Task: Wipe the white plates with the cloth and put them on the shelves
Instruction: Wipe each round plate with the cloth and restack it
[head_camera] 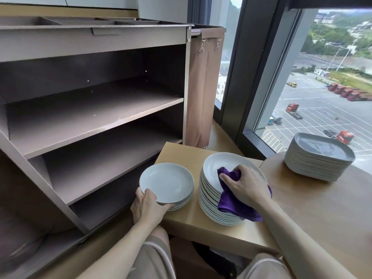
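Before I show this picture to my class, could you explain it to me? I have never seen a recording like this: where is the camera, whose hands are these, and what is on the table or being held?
There is no machine here. A person wears one wide-angle camera on the head, and it looks down at their own two hands. The left hand grips the near rim of a small pile of white plates on the wooden table. The right hand holds a purple cloth against the top plate of a tall stack of white plates. Further right stands a stack of grey squarish plates. To the left is a brown shelf unit, where the wiped plates are meant to go.
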Demonstrator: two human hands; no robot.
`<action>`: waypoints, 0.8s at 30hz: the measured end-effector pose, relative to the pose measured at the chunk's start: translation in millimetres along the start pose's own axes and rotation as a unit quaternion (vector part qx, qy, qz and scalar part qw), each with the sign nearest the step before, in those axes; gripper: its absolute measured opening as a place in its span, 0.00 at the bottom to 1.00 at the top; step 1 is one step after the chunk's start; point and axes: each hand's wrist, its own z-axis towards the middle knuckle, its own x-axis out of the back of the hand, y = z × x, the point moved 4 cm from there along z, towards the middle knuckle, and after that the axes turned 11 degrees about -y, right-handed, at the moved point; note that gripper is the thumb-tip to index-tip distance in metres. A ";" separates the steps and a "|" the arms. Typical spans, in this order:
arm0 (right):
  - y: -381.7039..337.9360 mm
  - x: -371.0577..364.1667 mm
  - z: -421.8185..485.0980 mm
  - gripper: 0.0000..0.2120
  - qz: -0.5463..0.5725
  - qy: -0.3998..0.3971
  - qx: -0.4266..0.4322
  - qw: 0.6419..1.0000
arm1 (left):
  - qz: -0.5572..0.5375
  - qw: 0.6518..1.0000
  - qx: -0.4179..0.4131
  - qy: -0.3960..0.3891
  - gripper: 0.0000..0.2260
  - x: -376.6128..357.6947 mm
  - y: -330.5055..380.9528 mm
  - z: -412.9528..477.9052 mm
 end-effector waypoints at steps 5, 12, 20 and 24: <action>2.0 -1.0 -1.7 0.20 0.012 -0.005 0.000 1.000 | -0.023 0.999 0.002 -0.027 0.33 -14.0 -4.3 3.8; 4.5 0.2 -1.5 0.17 0.036 -0.008 0.010 0.999 | 0.002 0.997 0.004 -0.073 0.57 -12.5 9.0 4.2; 14.6 22.3 0.4 0.15 0.048 0.030 0.008 0.998 | -0.125 0.950 -0.261 -0.114 0.41 5.3 137.4 -4.7; 30.6 25.4 2.1 0.15 -0.056 -0.012 -0.005 0.998 | -0.091 0.933 -0.312 -0.156 0.47 -3.0 168.2 -1.4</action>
